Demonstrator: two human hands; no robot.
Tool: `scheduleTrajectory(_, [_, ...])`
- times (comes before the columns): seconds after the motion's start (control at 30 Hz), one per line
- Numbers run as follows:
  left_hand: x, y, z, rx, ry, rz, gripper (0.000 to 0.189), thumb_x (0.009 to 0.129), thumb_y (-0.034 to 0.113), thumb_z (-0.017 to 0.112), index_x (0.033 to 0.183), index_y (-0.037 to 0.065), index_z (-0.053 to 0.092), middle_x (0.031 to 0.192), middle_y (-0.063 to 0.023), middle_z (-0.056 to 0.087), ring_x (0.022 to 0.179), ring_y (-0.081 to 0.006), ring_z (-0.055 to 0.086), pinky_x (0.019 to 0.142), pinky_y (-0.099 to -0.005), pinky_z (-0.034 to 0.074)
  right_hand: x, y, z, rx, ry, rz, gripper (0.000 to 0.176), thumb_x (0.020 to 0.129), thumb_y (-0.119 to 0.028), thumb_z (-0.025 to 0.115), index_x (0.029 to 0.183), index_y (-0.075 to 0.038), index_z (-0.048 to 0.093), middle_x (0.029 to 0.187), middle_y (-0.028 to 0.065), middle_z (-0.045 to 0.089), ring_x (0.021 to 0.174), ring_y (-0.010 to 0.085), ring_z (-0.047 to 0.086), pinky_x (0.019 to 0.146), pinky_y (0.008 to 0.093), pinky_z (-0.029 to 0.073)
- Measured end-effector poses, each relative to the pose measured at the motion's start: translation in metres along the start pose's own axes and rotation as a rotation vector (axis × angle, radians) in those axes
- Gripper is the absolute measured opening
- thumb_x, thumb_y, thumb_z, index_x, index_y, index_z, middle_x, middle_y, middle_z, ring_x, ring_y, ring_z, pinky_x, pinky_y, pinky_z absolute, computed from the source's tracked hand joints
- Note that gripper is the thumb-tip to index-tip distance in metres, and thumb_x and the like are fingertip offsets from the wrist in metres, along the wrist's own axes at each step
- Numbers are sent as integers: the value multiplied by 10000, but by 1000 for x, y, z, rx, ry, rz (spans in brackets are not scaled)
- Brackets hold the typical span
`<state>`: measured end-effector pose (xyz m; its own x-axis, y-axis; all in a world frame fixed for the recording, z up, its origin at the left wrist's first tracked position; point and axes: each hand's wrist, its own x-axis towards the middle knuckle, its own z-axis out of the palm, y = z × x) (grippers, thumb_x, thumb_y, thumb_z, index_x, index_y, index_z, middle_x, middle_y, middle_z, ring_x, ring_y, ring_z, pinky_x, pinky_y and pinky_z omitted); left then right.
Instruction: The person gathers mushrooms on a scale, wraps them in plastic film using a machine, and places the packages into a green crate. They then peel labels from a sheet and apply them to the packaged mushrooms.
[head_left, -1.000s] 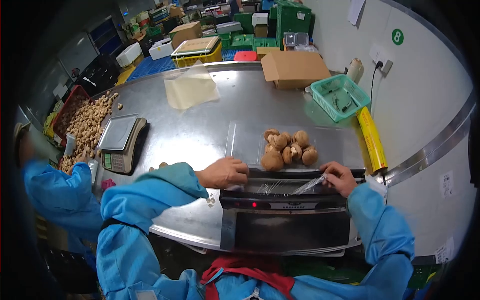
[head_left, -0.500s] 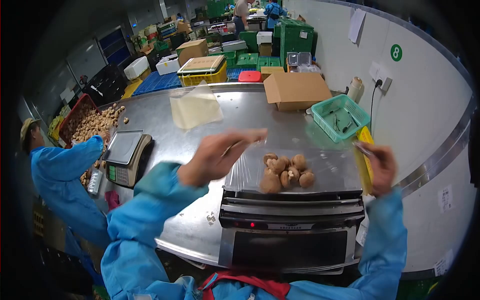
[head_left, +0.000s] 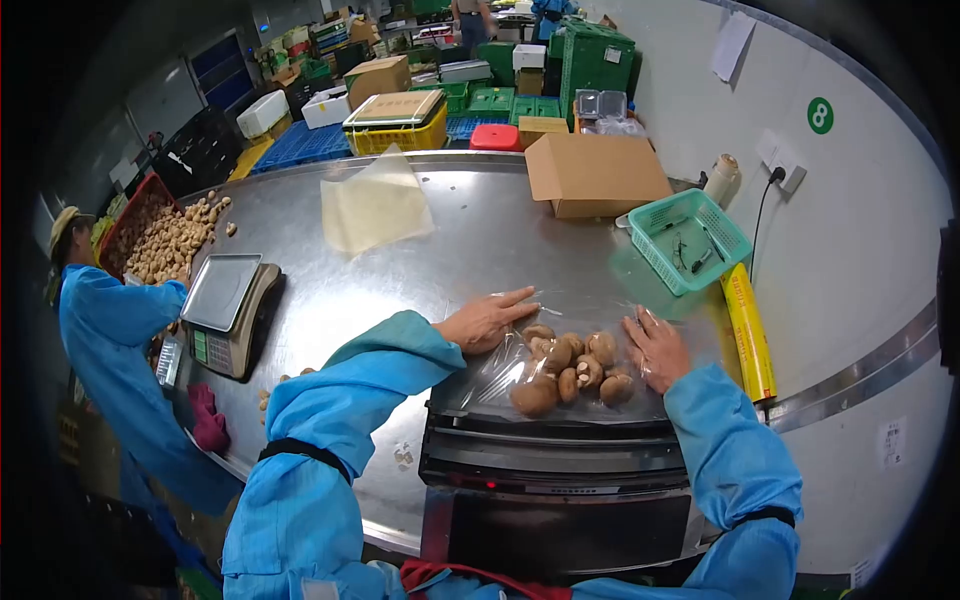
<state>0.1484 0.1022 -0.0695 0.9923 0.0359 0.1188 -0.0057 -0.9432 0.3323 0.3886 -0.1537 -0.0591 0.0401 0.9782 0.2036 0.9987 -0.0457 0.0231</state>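
- The left hand (head_left: 487, 321) lies palm down with its fingers stretched out flat, gripping nothing, and presses on the cling film (head_left: 500, 372).
- The right hand (head_left: 655, 348) is also palm down with its fingers spread. It clasps nothing and rests on the same film.
- Between the two hands, touching or just inside each, is a heap of brown mushrooms (head_left: 572, 366) covered by the clear film.
- Just below both hands, on the person's side, is the wrapping machine (head_left: 555, 470), with a red light on its front. The mushrooms sit at its top edge.
- Beyond the right hand's outer side lies a yellow roll box (head_left: 748, 328). Farther on from that hand stands a green basket (head_left: 688, 225).
- Well beyond the fingertips, across the steel table (head_left: 480, 235), are a cardboard box (head_left: 597, 172) and a loose plastic sheet (head_left: 375, 205).
- Out past the left hand stands a weighing scale (head_left: 225, 298).
- Beyond the scale, a co-worker in a blue coat (head_left: 105, 330) stands by a pile of loose mushrooms (head_left: 165, 240).
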Motion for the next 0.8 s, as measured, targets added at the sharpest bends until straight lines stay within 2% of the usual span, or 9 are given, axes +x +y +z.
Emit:
scheduleTrajectory(0.07, [0,-3,-7,-17,8,21,622,747,27,477,1352,71,339,1435,-151,264,1224,-331,405,1023,-390,349,-6,-4,5,48,36,66,464,875,-260,511,1300,-91,430,1353,211,369,1223,348,389,1014,432,307])
scheduleTrajectory(0.17, [7,-20,-34,163,-49,321,638,739,62,491,1358,143,357,1440,-135,266,1230,-317,405,1008,-429,352,-9,-6,-3,19,7,66,473,884,-262,496,1316,-91,409,1352,217,370,1228,350,383,1024,430,288])
scheduleTrajectory(0.3, [12,-15,-37,23,-113,211,676,722,59,505,1356,248,367,1392,-198,332,1086,-393,512,927,-441,424,-3,-8,-9,66,-12,164,476,896,-278,468,1336,-118,387,1376,223,333,1259,352,340,1033,440,268])
scheduleTrajectory(0.33, [11,-12,-27,18,-192,136,621,786,180,543,1369,261,348,1429,-155,288,1121,-395,479,945,-433,413,-7,-8,-3,51,-56,151,477,900,-283,460,1347,-140,376,1388,225,311,1278,353,309,1038,442,257])
scheduleTrajectory(0.6, [-19,20,8,1,37,146,407,918,206,431,1320,142,432,1429,-202,264,1295,-373,299,1061,-428,249,-32,-18,5,213,-137,161,442,919,-270,432,1351,-186,387,1408,221,286,1318,348,249,1055,446,212])
scheduleTrajectory(0.67, [-31,41,4,-335,33,-4,391,944,237,388,1298,81,445,1419,-207,286,1297,-365,296,1066,-422,243,-41,-19,9,622,-126,240,391,932,-287,420,1298,-156,464,1366,234,353,1293,345,305,1041,430,250])
scheduleTrajectory(0.7, [-34,66,-8,-675,36,-172,407,962,265,350,1279,29,445,1371,-190,377,1266,-325,357,1059,-405,266,-43,-29,2,862,-1,337,367,940,-301,425,1194,-63,541,1233,202,506,1187,324,450,1001,390,331])
scheduleTrajectory(0.73, [-41,79,7,-1051,157,-294,353,957,254,380,1193,40,533,1174,-157,564,1067,-315,539,938,-383,406,-46,-30,-2,863,-2,335,367,940,-301,425,1194,-63,541,1233,202,506,1187,324,450,1001,390,331])
scheduleTrajectory(0.8, [-46,123,-21,-1600,90,-789,354,954,267,395,1192,38,521,1134,-135,582,1046,-263,557,924,-382,419,-55,-36,-11,1399,-53,415,383,937,-319,440,1079,11,573,1051,131,606,1029,258,559,920,325,405])
